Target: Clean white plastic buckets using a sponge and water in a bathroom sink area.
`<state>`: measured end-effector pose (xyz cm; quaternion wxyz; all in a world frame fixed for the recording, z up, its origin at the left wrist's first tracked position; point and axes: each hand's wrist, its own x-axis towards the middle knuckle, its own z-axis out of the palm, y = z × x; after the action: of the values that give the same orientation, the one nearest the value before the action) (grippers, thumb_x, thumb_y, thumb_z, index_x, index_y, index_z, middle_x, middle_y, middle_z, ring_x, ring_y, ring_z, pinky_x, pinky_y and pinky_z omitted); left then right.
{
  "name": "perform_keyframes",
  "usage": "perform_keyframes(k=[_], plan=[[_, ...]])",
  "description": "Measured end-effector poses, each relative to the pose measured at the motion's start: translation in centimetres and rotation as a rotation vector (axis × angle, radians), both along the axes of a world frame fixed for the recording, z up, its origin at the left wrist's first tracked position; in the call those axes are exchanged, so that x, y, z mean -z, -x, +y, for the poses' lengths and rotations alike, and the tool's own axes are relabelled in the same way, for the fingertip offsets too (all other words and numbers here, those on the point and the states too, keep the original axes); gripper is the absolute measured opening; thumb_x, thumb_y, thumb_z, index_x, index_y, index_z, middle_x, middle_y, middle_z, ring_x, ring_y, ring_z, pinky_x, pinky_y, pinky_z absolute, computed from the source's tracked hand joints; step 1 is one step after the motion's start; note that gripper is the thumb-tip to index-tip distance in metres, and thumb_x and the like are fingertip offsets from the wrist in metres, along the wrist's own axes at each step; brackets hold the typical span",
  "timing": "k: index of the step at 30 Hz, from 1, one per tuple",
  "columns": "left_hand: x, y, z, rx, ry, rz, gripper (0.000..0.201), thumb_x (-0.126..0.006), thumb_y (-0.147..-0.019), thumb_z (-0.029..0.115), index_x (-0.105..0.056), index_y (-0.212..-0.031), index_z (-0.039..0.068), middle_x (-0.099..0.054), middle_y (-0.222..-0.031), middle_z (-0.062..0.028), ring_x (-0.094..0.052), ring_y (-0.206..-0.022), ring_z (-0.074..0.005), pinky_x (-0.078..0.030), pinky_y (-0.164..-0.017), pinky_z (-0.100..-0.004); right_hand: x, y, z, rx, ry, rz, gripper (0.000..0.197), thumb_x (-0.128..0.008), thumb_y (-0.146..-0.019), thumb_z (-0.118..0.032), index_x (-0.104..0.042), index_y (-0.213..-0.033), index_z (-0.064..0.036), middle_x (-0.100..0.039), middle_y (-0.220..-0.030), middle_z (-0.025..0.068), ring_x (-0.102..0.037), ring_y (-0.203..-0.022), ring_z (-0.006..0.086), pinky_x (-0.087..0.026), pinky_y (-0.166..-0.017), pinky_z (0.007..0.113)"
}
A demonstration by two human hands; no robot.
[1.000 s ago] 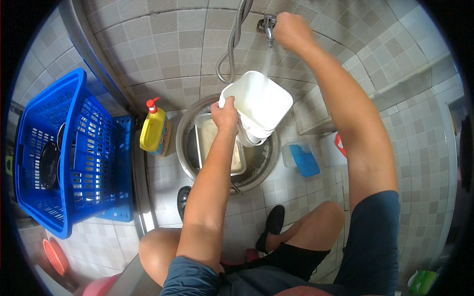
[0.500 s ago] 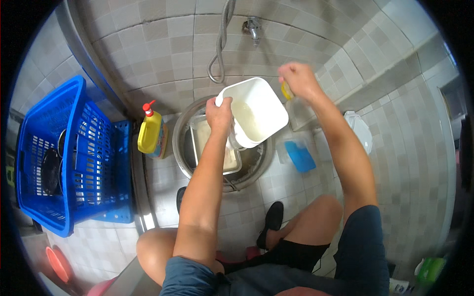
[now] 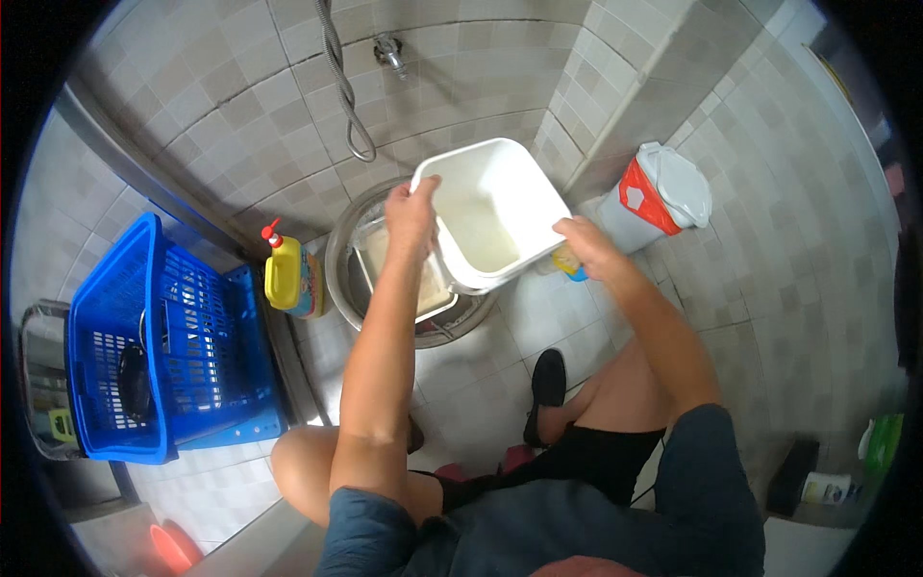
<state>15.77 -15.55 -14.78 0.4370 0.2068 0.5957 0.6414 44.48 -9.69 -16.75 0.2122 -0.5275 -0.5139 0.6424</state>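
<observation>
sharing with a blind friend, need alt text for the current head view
A person's left hand and right hand grip a white tub partly over a round metal basin; a yellow bottle and blue basket stand to the left.

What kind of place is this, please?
Probably a washroom or wet utility area: it has a wall tap, a hanging metal hose and a wide metal basin on the tiled floor.

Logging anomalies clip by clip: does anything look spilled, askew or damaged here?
Nothing stands out. The white plastic tub is gripped by the left hand and right hand, and the yellow pump bottle stands upright beside the metal basin. Small flaws might not show.
</observation>
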Motion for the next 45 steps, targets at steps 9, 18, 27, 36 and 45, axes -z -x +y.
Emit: perform_keyframes(k=[9,18,27,36,45], plan=[[1.6,1.4,-2.0,-0.006,-0.002,-0.24,0.054,-0.072,-0.089,0.049,-0.068,-0.101,-0.003,-0.064,-0.074,-0.0082,-0.057,-0.054,-0.0164,-0.045,-0.047,-0.0341,0.3,2.1,-4.2,0.115,-0.089,0.015,0.045,-0.059,-0.09,-0.03,-0.067,-0.103,0.0117,-0.07,-0.096,0.016,-0.067,-0.084,0.0208,-0.05,-0.071,0.036],[6.8,1.1,-2.4,0.137,-0.024,-0.399,0.067,-0.056,-0.099,0.054,-0.06,-0.127,-0.007,-0.068,-0.118,-0.0176,-0.07,-0.099,-0.0294,-0.058,-0.082,-0.0399,-0.8,1.3,-6.4,0.091,-0.429,-0.35,0.047,-0.063,-0.084,-0.035,-0.067,-0.093,0.0118,-0.07,-0.09,0.0235,-0.068,-0.084,0.0286,-0.051,-0.071,0.042],[7.4,-6.0,-1.2,0.412,0.153,-0.029,0.063,-0.049,-0.101,0.056,-0.054,-0.138,0.006,-0.057,-0.134,-0.0137,-0.053,-0.119,-0.0313,-0.044,-0.098,-0.0515,-6.2,-8.1,-1.2,0.046,-0.711,-0.65,0.039,-0.06,-0.082,-0.031,-0.063,-0.089,0.0068,-0.066,-0.089,0.03,-0.066,-0.081,0.0401,-0.05,-0.075,0.048],[9.7,-7.6,0.5,0.459,0.121,-0.2,0.038,-0.059,-0.098,0.036,-0.065,-0.117,0.004,-0.063,-0.093,-0.0085,-0.061,-0.081,-0.0199,-0.053,-0.075,-0.0363,-6.4,-21.5,-7.7,-0.075,-0.579,-1.37,0.04,-0.056,-0.083,-0.017,-0.06,-0.119,-0.0007,-0.07,-0.102,0.0247,-0.068,-0.098,0.0434,-0.053,-0.087,0.053],[14.5,-5.8,-0.4,0.438,0.29,-0.165,0.034,-0.063,-0.095,0.025,-0.065,-0.12,0.003,-0.062,-0.094,-0.0083,-0.063,-0.081,-0.0203,-0.055,-0.071,-0.0343,7.1,-30.8,-18.2,-0.508,0.021,-1.682,0.024,-0.06,-0.084,-0.015,-0.075,-0.099,-0.0056,-0.075,-0.101,0.0132,-0.073,-0.092,0.0316,-0.057,-0.071,0.05]])
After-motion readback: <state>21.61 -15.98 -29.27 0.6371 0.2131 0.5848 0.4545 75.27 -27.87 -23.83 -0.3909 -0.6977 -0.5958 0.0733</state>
